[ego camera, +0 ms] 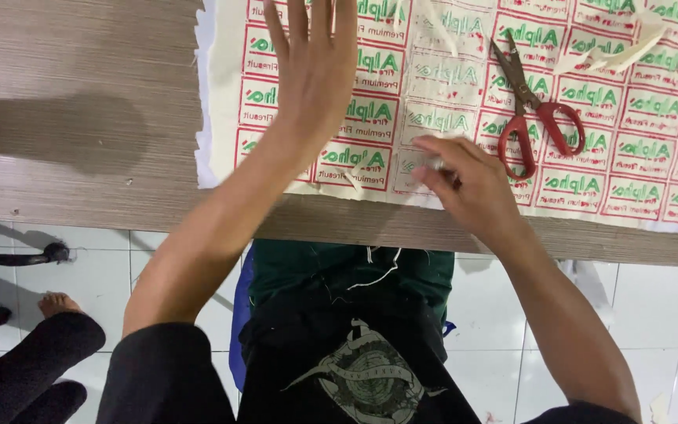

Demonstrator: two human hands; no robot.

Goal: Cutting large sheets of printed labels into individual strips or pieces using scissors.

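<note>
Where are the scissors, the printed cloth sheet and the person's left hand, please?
scissors (534,110), head view, on the pivot where the blades meet.
printed cloth sheet (637,149), head view, on a bare label row.
left hand (315,71), head view, on its back.

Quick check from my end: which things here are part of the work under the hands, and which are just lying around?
In the work:
- printed label sheet, pressed flat by the left hand
- one label near the sheet's front edge, pinched by the right hand

Lying about:
- red-handled scissors, on the sheet, untouched
- cut cloth strips at the top
- wooden table
</note>
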